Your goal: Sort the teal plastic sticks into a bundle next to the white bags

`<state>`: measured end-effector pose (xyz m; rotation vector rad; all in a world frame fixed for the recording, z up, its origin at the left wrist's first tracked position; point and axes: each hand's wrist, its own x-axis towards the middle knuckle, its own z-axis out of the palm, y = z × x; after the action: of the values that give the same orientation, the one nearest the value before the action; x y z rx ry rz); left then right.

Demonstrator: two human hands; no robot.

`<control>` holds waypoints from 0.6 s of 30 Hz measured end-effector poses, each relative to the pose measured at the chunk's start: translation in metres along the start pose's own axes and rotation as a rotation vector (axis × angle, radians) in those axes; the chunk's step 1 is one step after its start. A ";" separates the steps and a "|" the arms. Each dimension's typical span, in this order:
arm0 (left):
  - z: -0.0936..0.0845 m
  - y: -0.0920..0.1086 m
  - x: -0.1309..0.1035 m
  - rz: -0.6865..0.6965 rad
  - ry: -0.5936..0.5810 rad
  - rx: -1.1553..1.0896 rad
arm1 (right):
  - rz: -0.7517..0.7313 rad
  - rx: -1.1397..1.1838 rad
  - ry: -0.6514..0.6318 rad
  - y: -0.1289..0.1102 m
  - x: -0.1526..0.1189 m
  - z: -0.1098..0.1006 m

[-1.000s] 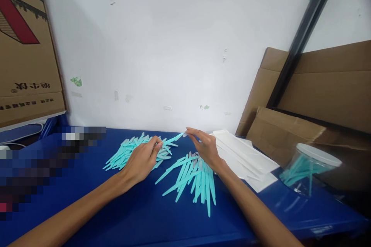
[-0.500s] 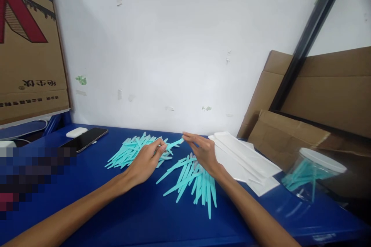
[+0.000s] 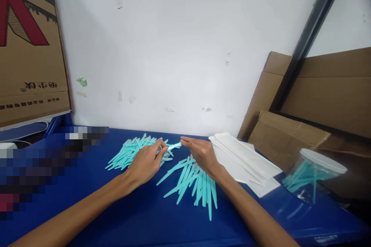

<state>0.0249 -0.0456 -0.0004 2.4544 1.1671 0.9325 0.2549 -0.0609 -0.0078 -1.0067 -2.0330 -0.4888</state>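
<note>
Between my two hands is a slim turquoise stick (image 3: 174,146), its left end pinched in my left hand (image 3: 149,158). The fingertips of my right hand (image 3: 201,154) are pressed together at its other end. Behind my left hand lies a pile of turquoise sticks (image 3: 124,154) on the blue table (image 3: 139,216). A second, fanned-out pile (image 3: 188,179) sits below my right hand, several tips pointing toward me.
White paper sheets or sleeves (image 3: 243,158) lie right of my right hand. Farther right stands a clear jar (image 3: 310,177) with a white lid, holding turquoise sticks. Cardboard (image 3: 290,131) leans behind it. A printed carton (image 3: 31,61) stands at the left.
The right hand's fingertips have shifted slightly left and down, and the held stick has come down a little with them. The piles look unchanged.
</note>
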 end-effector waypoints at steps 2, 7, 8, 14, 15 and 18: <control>-0.002 -0.001 0.002 0.007 0.034 0.095 | 0.121 -0.016 -0.011 -0.002 0.004 -0.001; -0.017 -0.007 0.008 0.010 0.172 0.422 | 0.370 -0.176 -0.059 0.011 0.010 -0.007; -0.020 -0.009 0.010 0.014 0.181 0.492 | 0.403 -0.234 -0.097 0.018 0.009 -0.008; -0.024 -0.022 0.011 -0.020 0.126 0.804 | 0.689 -0.434 -0.460 0.057 -0.004 -0.017; -0.022 -0.022 0.010 -0.035 0.106 0.854 | 0.713 -0.432 -0.481 0.061 -0.006 -0.018; -0.014 -0.016 0.005 -0.058 0.100 0.923 | 0.758 -0.414 -0.513 0.067 -0.008 -0.019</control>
<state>0.0088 -0.0318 0.0050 3.0184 2.0376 0.5555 0.3200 -0.0364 -0.0031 -2.2113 -1.7862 -0.2474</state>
